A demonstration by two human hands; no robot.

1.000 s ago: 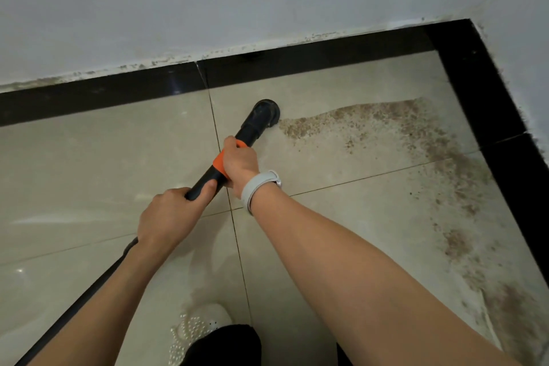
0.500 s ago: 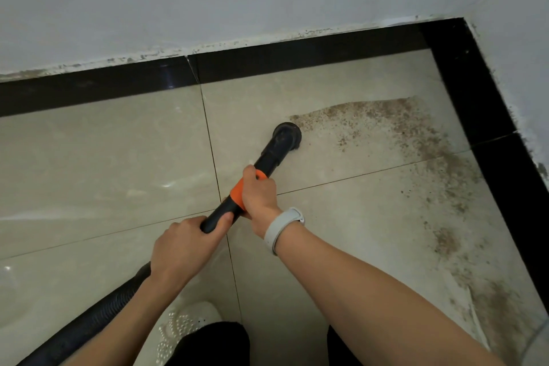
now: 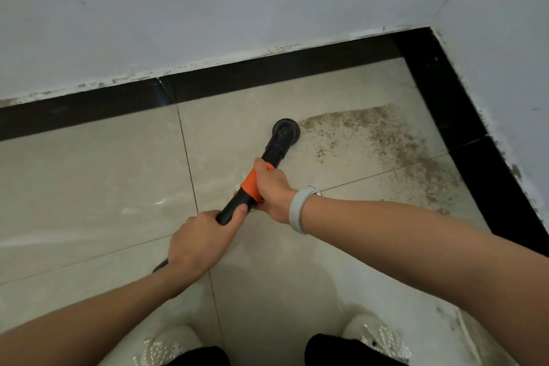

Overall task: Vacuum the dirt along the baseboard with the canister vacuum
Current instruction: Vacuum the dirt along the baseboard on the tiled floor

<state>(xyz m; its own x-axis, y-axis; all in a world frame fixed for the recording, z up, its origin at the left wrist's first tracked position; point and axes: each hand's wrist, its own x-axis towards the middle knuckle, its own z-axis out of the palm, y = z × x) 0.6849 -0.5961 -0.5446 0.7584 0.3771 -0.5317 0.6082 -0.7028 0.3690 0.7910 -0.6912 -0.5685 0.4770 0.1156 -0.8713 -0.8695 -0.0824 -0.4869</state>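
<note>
Head view only. Floor point(image 3: 89, 175) of pale glossy tiles with thin grout lines; black baseboard point(image 3: 267, 74) runs along the foot of a grey-white wall point(image 3: 208, 9) and turns at the corner on the upper right, continuing down the right side. Paint edge above the baseboard is rough and speckled.

Vacuum wand point(image 3: 274, 150), black with an orange collar point(image 3: 251, 184), slants up from lower left to the round nozzle point(image 3: 285, 128), which sits on the tile, short of the back baseboard. Nozzle's right edge meets the left end of the dirt point(image 3: 383, 140), a brown gritty patch that spreads rightward toward the corner and then trails down along the right-hand baseboard. Tile to the left of the nozzle looks clean.

Right hand point(image 3: 271, 187): fingers curled round the wand at the orange collar, pressed together, knuckles up. Pale wristband point(image 3: 298, 208) on that wrist.

Left hand point(image 3: 202, 242): lower on the wand, fingers wrapped round the black tube, thumb lying along its top toward the collar. A short bit of black hose point(image 3: 159, 267) shows just behind this wrist; the rest is hidden by the forearm.

Two white shoes with bead trim at the bottom edge, left shoe point(image 3: 166, 345) and right shoe point(image 3: 377, 336), dark trouser cuffs over them. Canister itself out of view.
</note>
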